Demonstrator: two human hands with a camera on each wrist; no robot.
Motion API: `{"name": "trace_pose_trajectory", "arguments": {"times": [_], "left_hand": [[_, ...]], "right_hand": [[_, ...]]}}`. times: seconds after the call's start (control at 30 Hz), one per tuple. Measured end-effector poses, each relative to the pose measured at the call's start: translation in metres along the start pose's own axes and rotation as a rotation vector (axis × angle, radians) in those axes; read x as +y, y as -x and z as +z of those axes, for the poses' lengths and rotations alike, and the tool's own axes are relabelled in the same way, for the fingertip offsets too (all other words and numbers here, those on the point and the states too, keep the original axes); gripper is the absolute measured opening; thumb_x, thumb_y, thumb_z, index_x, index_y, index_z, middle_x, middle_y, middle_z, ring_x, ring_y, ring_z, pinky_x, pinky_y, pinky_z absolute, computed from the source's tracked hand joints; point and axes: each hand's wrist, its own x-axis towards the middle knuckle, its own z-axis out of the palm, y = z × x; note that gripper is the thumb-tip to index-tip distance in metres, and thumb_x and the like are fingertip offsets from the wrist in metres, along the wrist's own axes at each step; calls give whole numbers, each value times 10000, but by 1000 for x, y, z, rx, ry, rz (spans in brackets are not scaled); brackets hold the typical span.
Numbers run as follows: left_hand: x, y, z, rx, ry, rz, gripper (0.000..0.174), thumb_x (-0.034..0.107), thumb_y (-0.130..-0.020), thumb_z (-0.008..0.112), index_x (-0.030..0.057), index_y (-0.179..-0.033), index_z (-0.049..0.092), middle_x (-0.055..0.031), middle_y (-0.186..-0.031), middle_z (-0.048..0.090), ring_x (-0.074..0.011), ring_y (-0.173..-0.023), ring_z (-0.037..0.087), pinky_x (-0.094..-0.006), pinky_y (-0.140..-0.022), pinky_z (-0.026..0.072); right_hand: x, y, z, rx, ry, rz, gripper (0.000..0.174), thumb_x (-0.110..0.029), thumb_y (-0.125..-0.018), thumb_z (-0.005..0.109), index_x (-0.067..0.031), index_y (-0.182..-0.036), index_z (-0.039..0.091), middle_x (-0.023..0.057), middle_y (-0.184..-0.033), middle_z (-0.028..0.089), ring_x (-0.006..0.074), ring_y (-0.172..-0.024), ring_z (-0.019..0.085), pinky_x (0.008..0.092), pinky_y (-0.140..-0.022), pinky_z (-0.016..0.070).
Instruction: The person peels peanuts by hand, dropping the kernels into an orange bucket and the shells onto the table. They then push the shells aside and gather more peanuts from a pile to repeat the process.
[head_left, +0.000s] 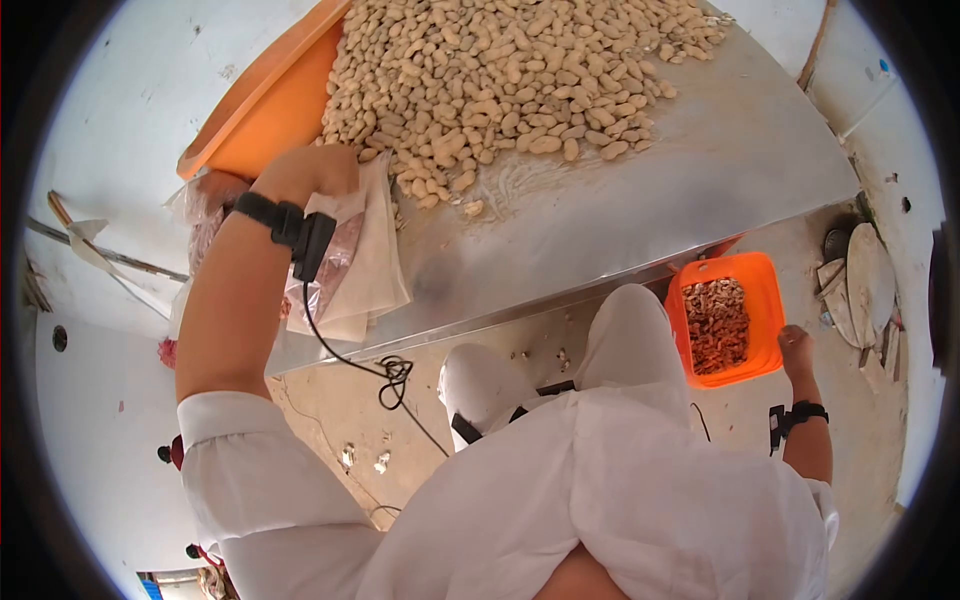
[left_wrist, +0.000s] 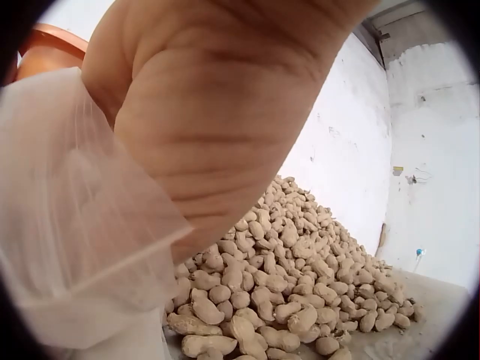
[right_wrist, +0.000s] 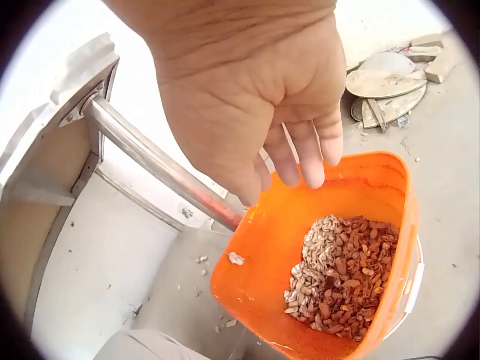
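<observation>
At the table's left end, my left hand (head_left: 312, 172) bends down at a clear plastic bag (head_left: 338, 255) with pinkish contents. In the left wrist view the bag's whitish film (left_wrist: 82, 202) covers part of the palm; the fingers are hidden. Beside that hand, a large heap of unshelled peanuts (head_left: 500, 90) spreads over the metal table. My right hand (right_wrist: 255, 112) has loosely extended fingers, parted from one another and holding nothing. It overlaps the rim of an orange bucket (right_wrist: 262, 270) in the right wrist view. Whitish and reddish-brown pieces (right_wrist: 349, 277) lie inside the bucket.
An orange basin (head_left: 270, 100) leans by the peanuts at the left. The metal table (head_left: 600, 220) has a straight front edge above the person's knees. A cable (head_left: 395, 380) hangs from the left wrist. Round, flat pieces (head_left: 868, 285) lie on the floor at right.
</observation>
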Motion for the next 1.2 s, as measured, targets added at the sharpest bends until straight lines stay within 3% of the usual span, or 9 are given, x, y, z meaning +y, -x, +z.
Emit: {"name": "trace_pose_trajectory", "arguments": {"times": [0.17, 0.23, 0.37, 0.5, 0.63, 0.7, 0.87, 1.1, 1.2], "left_hand": [[21, 16, -8, 155, -10, -100, 171, 163, -655, 580, 8, -682, 645, -191, -689, 615, -326, -657, 597, -418, -605, 449], [28, 26, -21, 240, -18, -32, 171, 162, -661, 572, 9, -680, 645, -192, -673, 611, -331, -648, 595, -421, -608, 452], [75, 48, -44, 839, 350, 262, 114, 78, -772, 589, 17, -851, 645, -96, -764, 610, -197, -619, 563, -311, -587, 447], [127, 27, -30, 993, 1141, 431, 217, 151, -818, 613, 33, -998, 639, -26, -763, 594, -108, -637, 526, -238, -565, 429], [164, 12, -18, 1008, 1912, 581, 264, 149, -879, 557, 0, -1096, 579, -35, -818, 570, -68, -631, 488, -177, -542, 390], [171, 5, -13, 1029, 2180, 723, 262, 134, -889, 536, -2, -1110, 569, -44, -825, 566, -78, -604, 478, -188, -526, 387], [172, -11, -2, 1011, 2220, 869, 279, 139, -900, 514, -13, -1133, 539, -48, -809, 543, -116, -641, 468, -217, -590, 394], [172, -20, 11, 1077, 2102, 714, 262, 76, -882, 515, 1, -1132, 544, -19, -772, 517, -86, -623, 443, -189, -550, 360], [173, -15, 12, 1117, 2053, 492, 262, 61, -876, 520, 7, -1131, 549, -3, -779, 511, -61, -620, 434, -173, -523, 348]], "right_hand": [[-54, 0, -71, 412, -149, -118, 150, -116, -853, 540, 25, -865, 588, 52, -733, 559, 125, -650, 502, 255, -572, 403], [-107, 2, -101, 423, -289, -334, 136, -100, -870, 520, 22, -843, 571, 22, -694, 477, 86, -624, 418, 227, -559, 367], [-232, 5, -134, 284, -404, -511, 90, -52, -847, 535, 19, -871, 587, 41, -706, 512, 100, -646, 468, 226, -584, 386], [-341, -5, -125, 4, -440, -924, 126, -6, -784, 572, 3, -908, 595, 72, -749, 548, 138, -659, 511, 249, -585, 421], [-430, -13, -91, -189, -317, -1104, 150, -29, -773, 579, -7, -922, 569, 96, -797, 540, 212, -707, 545, 300, -634, 450], [-459, -22, -69, -39, -78, -1281, 178, -58, -749, 586, -17, -921, 568, 126, -821, 553, 294, -739, 566, 359, -664, 466], [-498, -46, -24, -21, 322, -1143, 158, -63, -715, 573, -20, -864, 601, 157, -881, 568, 313, -851, 582, 389, -732, 478], [-525, -57, -23, -117, 530, -1109, 152, -91, -735, 575, -15, -867, 578, 142, -880, 542, 312, -853, 570, 400, -721, 468], [-532, -57, -28, -114, 506, -1116, 151, -89, -747, 577, -10, -874, 583, 143, -863, 563, 310, -798, 570, 366, -713, 474]]}}
